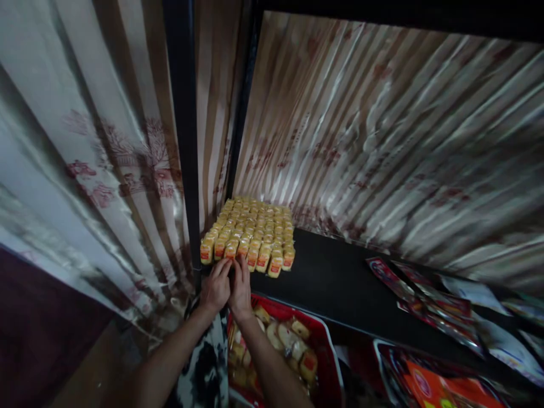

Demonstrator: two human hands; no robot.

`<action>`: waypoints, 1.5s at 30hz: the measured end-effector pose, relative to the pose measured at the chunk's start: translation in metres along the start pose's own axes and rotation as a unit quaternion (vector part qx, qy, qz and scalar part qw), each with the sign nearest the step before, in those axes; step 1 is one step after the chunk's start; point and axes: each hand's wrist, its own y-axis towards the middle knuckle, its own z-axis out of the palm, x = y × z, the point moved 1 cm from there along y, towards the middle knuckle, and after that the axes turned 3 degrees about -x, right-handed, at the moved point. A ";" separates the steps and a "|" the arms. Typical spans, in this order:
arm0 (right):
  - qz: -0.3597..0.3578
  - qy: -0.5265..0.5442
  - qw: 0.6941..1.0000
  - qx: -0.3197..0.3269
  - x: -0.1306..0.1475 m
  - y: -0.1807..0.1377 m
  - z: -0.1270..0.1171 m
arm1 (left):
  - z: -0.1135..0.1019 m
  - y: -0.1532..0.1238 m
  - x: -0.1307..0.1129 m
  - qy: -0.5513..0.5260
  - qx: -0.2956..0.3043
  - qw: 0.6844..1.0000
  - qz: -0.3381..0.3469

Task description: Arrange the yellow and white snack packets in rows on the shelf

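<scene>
Many small yellow packaged cakes [255,226] in clear wrap with red labels stand in tight rows on a black shelf [331,260]. At the front row, my left hand [216,286] has its fingers together and bent against the low front of a pack. Close beside it, my right hand [240,289] presses its fingertips on the neighbouring pack. The thumbs and the undersides of both hands are mostly hidden. Below my right forearm, a red crate [327,340] with a white rim contains loose packaged cakes [289,337].
Flat glossy red packets [437,311] lie on the shelf at right. A second crate [382,362] below contains orange packets [442,388]. A dark upright post [182,141] rises at left. Patterned curtains [374,130] hang behind and at left.
</scene>
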 end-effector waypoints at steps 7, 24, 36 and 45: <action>0.005 -0.031 0.999 -0.001 -0.013 0.000 0.006 | 0.004 0.003 0.000 -0.006 0.021 1.000 -0.013; 0.000 -0.145 0.988 0.045 -0.013 0.012 0.012 | 0.007 0.005 0.002 -0.031 0.019 0.999 -0.005; -0.034 -0.113 0.993 0.031 -0.001 0.001 -0.014 | 0.003 0.002 -0.001 -0.016 0.012 1.000 -0.008; -0.008 -0.167 0.986 -0.005 -0.018 -0.006 -0.022 | 0.003 0.002 -0.001 0.001 0.010 1.000 0.000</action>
